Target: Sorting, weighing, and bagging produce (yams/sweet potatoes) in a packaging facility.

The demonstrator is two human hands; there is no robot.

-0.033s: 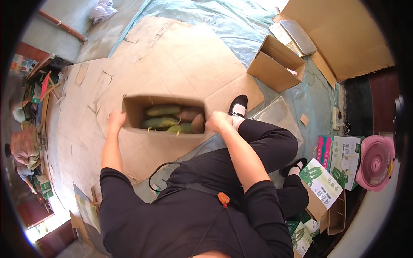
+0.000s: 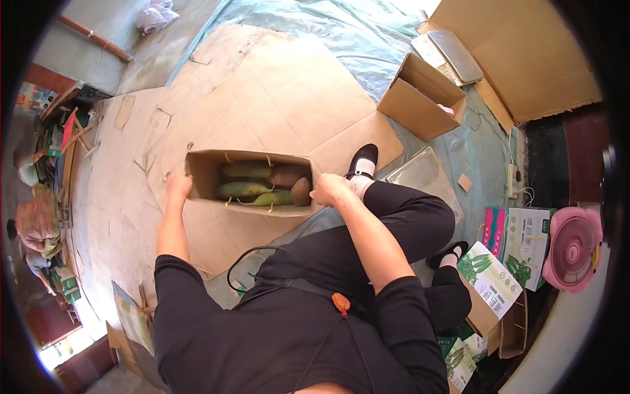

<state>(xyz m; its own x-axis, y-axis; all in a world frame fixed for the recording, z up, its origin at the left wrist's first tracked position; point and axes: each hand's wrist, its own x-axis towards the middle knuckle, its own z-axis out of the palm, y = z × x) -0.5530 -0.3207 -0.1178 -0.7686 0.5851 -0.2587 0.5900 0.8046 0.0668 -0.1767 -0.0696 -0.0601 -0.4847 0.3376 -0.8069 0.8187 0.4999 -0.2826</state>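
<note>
Left hand (image 2: 178,185) curled tight, holding left end of open brown box (image 2: 202,175). Right hand (image 2: 332,190) curled too, holding right end. Box between hands, over flat cardboard (image 2: 275,92). Long green vegetables (image 2: 241,191) and brown ones (image 2: 300,192) inside. Black shoe (image 2: 365,155) near right hand.

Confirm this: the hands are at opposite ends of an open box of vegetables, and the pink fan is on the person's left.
Wrong side: the head view shows the pink fan on the person's right. The left hand and right hand are at opposite ends of the open box of vegetables.
</note>
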